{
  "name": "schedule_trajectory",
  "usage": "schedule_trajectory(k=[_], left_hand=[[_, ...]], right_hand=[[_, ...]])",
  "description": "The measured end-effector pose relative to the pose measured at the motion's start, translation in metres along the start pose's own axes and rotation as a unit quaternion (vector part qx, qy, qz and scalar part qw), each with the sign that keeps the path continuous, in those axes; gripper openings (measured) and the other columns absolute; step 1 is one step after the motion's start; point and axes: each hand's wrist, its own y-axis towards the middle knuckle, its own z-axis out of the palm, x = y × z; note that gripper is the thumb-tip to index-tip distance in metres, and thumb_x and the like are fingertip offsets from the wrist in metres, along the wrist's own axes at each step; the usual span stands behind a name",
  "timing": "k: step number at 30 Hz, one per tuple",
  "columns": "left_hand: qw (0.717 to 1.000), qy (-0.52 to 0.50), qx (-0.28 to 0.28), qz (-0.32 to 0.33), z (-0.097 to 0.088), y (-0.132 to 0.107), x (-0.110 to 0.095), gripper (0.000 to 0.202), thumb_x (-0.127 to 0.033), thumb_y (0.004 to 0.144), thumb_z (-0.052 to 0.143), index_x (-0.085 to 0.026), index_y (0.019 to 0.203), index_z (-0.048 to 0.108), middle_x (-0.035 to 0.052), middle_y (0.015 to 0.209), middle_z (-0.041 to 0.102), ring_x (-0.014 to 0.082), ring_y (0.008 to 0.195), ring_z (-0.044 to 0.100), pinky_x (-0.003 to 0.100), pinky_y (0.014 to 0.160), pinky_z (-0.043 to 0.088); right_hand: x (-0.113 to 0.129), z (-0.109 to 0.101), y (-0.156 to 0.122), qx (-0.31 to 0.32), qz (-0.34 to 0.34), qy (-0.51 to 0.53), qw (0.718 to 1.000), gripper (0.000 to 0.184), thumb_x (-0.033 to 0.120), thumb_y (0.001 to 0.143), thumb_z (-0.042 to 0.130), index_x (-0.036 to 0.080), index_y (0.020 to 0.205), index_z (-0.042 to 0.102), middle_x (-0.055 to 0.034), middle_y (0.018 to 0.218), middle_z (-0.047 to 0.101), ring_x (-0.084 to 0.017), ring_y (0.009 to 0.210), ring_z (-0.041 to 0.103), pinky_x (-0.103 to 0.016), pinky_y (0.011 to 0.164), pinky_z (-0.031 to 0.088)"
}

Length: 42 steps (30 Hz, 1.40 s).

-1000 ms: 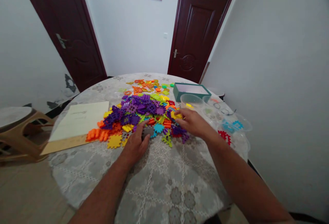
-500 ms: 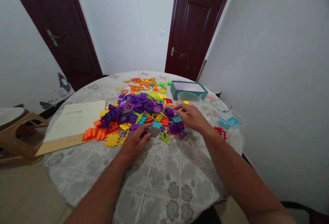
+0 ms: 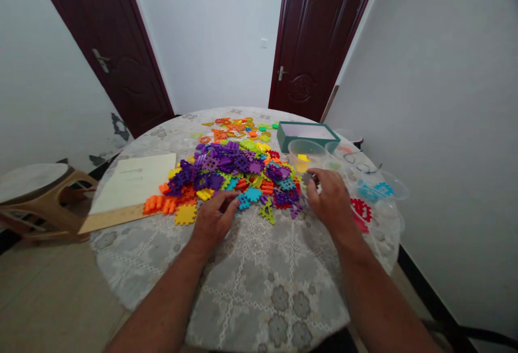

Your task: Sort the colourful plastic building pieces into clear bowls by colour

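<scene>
A heap of plastic interlocking pieces [image 3: 238, 172], mostly purple with orange, yellow, green and blue ones, lies in the middle of a round table [image 3: 259, 266]. My left hand [image 3: 215, 219] rests at the heap's near edge, fingers loosely curled, fingertips touching a blue piece [image 3: 247, 198]. My right hand [image 3: 331, 199] is at the heap's right side, just in front of a clear plastic bowl [image 3: 306, 155] with a yellow piece inside. Its fingers are pinched on a small dark piece that I cannot make out.
A teal box [image 3: 307, 134] stands behind the bowl. More clear containers hold blue pieces [image 3: 378, 188] and red pieces [image 3: 361, 210] at the right edge. A cream booklet on a board [image 3: 131, 183] lies at left. A stool [image 3: 36, 196] stands beside the table; two dark doors behind.
My right hand left the heap's top and moved right, close to the clear bowl, where a yellow piece now lies. My left hand stayed at the heap's near edge. The camera shifted slightly.
</scene>
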Motion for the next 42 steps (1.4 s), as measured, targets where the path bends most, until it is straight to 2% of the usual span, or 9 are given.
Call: schedule_trajectory(k=[5, 9, 12, 15, 18, 21, 29, 38, 42], left_hand=[[0.992, 0.097, -0.017, 0.084, 0.002, 0.000, 0.001, 0.021, -0.033, 0.097, 0.059, -0.020, 0.105, 0.073, 0.0063, 0.098, 0.079, 0.0203, 0.086, 0.074, 0.034, 0.084, 0.059], [0.983, 0.134, -0.024, 0.121, 0.005, -0.001, 0.004, 0.019, -0.030, 0.097, 0.058, -0.019, 0.105, 0.072, 0.0065, 0.097, 0.079, 0.0204, 0.087, 0.074, 0.033, 0.085, 0.059], [0.981, 0.151, -0.028, 0.123, 0.004, -0.001, 0.007, 0.019, -0.030, 0.098, 0.057, -0.020, 0.105, 0.071, 0.0067, 0.098, 0.079, 0.0210, 0.089, 0.074, 0.033, 0.086, 0.058], [0.980, 0.155, -0.025, 0.120, 0.004, 0.000, 0.008, 0.019, -0.030, 0.100, 0.055, -0.021, 0.105, 0.071, 0.0061, 0.098, 0.078, 0.0209, 0.090, 0.074, 0.033, 0.087, 0.057], [0.980, 0.154, -0.028, 0.126, 0.003, 0.001, 0.007, 0.019, -0.030, 0.100, 0.055, -0.020, 0.102, 0.071, 0.0058, 0.096, 0.078, 0.0204, 0.087, 0.074, 0.032, 0.085, 0.057], [0.976, 0.161, -0.039, 0.139, 0.003, 0.002, 0.006, 0.018, -0.028, 0.100, 0.056, -0.019, 0.100, 0.071, 0.0052, 0.093, 0.078, 0.0197, 0.084, 0.074, 0.031, 0.084, 0.057], [0.973, 0.176, -0.046, 0.143, 0.002, 0.002, 0.008, 0.015, -0.027, 0.099, 0.057, -0.019, 0.099, 0.070, 0.0037, 0.090, 0.077, 0.0191, 0.082, 0.074, 0.030, 0.082, 0.057], [0.974, 0.173, -0.061, 0.136, 0.003, 0.002, 0.010, 0.016, -0.028, 0.100, 0.057, -0.019, 0.100, 0.070, 0.0043, 0.093, 0.077, 0.0197, 0.085, 0.073, 0.031, 0.084, 0.056], [0.975, 0.165, -0.042, 0.142, 0.001, 0.000, 0.009, 0.015, -0.031, 0.099, 0.059, -0.020, 0.104, 0.068, 0.0050, 0.093, 0.074, 0.0197, 0.084, 0.071, 0.033, 0.083, 0.057]], right_hand=[[-0.032, -0.005, 0.002, -0.023, 0.049, -0.113, 0.992, 0.024, 0.017, 0.092, 0.053, 0.016, 0.110, 0.069, -0.0164, 0.105, 0.069, -0.032, 0.106, 0.060, -0.047, 0.098, 0.045], [0.000, -0.002, -0.004, -0.042, 0.017, -0.037, 0.998, 0.026, 0.017, 0.097, 0.048, 0.018, 0.113, 0.068, -0.0151, 0.110, 0.068, -0.030, 0.108, 0.059, -0.047, 0.101, 0.046], [0.043, 0.010, -0.018, 0.064, -0.042, 0.028, 0.997, 0.024, 0.021, 0.100, 0.050, 0.020, 0.117, 0.067, -0.0145, 0.113, 0.068, -0.029, 0.109, 0.059, -0.047, 0.103, 0.047], [0.072, 0.029, -0.036, 0.174, -0.066, 0.018, 0.982, 0.031, 0.032, 0.099, 0.062, 0.020, 0.127, 0.065, -0.0183, 0.131, 0.063, -0.034, 0.123, 0.053, -0.051, 0.106, 0.045], [0.076, 0.047, -0.046, 0.220, -0.039, -0.012, 0.975, 0.044, 0.042, 0.098, 0.066, 0.021, 0.136, 0.060, -0.0206, 0.142, 0.057, -0.037, 0.132, 0.047, -0.058, 0.109, 0.041], [0.068, 0.057, -0.046, 0.240, -0.009, -0.045, 0.970, 0.042, 0.046, 0.101, 0.060, 0.023, 0.136, 0.061, -0.0186, 0.146, 0.055, -0.037, 0.136, 0.044, -0.062, 0.113, 0.036], [0.068, 0.065, -0.047, 0.229, -0.012, -0.029, 0.973, 0.043, 0.047, 0.100, 0.062, 0.019, 0.132, 0.065, -0.0179, 0.144, 0.056, -0.035, 0.136, 0.045, -0.054, 0.110, 0.041], [0.084, 0.057, -0.053, 0.213, -0.138, 0.133, 0.958, 0.035, 0.034, 0.100, 0.061, 0.019, 0.132, 0.066, -0.0138, 0.140, 0.060, -0.029, 0.133, 0.050, -0.048, 0.116, 0.043], [0.066, 0.064, -0.047, 0.147, -0.058, 0.080, 0.984, 0.034, 0.031, 0.103, 0.055, 0.018, 0.132, 0.067, -0.0173, 0.143, 0.058, -0.031, 0.136, 0.049, -0.054, 0.118, 0.039]])
